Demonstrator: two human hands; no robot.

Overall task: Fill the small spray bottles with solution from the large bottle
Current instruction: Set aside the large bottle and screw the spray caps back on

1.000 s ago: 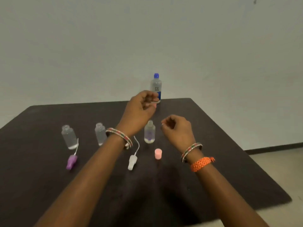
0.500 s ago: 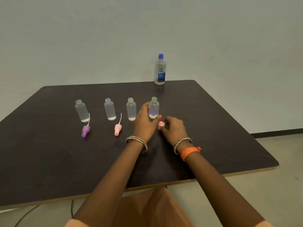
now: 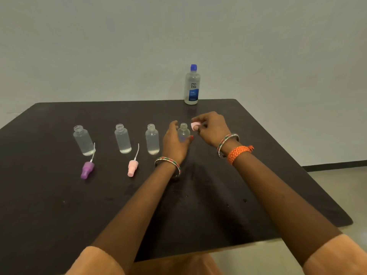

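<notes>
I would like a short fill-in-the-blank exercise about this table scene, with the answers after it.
1. The number of small spray bottles standing without tops is ____.
2. The large bottle has a ____ cap.
3. The left hand holds the small bottle nearest the ____ hand.
4. The right hand pinches a ____ cap.

Answers: four; blue; right; pink

Four small bottles [image 3: 123, 138] are lined up on the table [image 3: 59, 205]; the large bottle [image 3: 192, 85] is set behind them, seemingly at the far edge.

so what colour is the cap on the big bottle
Blue, on the big bottle at the table's far edge; the head view shows its cap clearly.
</notes>
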